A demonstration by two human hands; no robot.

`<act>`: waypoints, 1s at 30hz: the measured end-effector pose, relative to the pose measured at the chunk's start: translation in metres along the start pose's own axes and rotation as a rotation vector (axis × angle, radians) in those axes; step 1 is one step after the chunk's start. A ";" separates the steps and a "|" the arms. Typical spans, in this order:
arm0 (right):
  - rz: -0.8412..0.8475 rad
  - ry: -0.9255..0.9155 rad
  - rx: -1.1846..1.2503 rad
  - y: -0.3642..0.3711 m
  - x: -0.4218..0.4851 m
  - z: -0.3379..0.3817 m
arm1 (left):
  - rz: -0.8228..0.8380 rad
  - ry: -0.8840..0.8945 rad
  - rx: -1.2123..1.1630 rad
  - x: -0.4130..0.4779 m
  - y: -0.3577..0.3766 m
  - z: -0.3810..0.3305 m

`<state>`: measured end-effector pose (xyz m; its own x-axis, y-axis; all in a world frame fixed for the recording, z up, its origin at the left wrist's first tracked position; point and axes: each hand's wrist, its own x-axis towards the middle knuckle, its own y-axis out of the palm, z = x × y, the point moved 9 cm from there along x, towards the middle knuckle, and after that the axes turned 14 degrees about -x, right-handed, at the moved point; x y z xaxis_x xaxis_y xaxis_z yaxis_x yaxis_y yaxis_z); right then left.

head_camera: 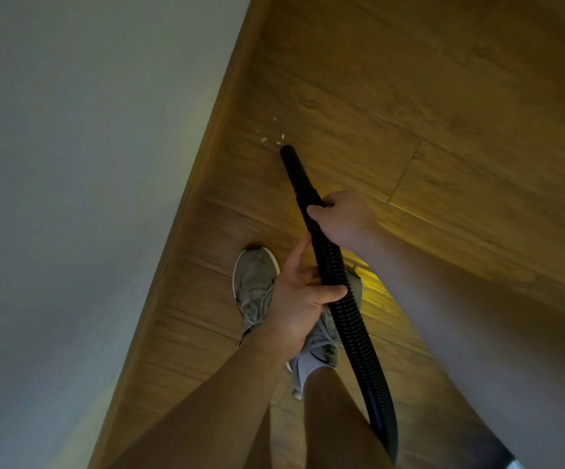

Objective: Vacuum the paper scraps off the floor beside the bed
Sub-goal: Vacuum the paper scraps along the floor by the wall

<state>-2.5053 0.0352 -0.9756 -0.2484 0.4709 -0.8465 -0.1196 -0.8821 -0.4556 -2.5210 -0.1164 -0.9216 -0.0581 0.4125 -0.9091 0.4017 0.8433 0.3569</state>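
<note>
A black vacuum hose (348, 309) runs from the lower right up to a smooth black nozzle (296, 170) whose tip rests near the floor. Several small white paper scraps (264, 139) lie just beyond the tip, close to the bed's wooden side. My right hand (342, 218) grips the hose where the nozzle joins the ribbed part. My left hand (303, 296) holds the ribbed hose lower down, fingers curled round it.
The bed (71, 198) with a pale sheet fills the left side, and its wooden side rail (186, 204) runs diagonally. Wood-plank floor (443, 130) spreads to the right. My grey sneakers (255, 282) stand below the hands, close to the rail.
</note>
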 end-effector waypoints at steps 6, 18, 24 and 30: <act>0.004 0.001 -0.018 -0.006 0.012 0.010 | -0.003 0.017 -0.005 0.008 0.003 -0.013; 0.015 -0.010 -0.070 -0.013 0.026 0.023 | -0.001 0.044 -0.008 0.017 0.010 -0.032; 0.022 -0.021 -0.075 -0.019 0.035 0.036 | 0.004 0.070 0.013 0.022 0.014 -0.047; 0.046 -0.033 -0.038 -0.021 0.039 0.046 | -0.012 0.089 0.002 0.026 0.012 -0.054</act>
<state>-2.5568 0.0718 -0.9867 -0.2841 0.4288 -0.8576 -0.0711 -0.9014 -0.4272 -2.5674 -0.0774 -0.9291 -0.1436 0.4316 -0.8906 0.4025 0.8476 0.3459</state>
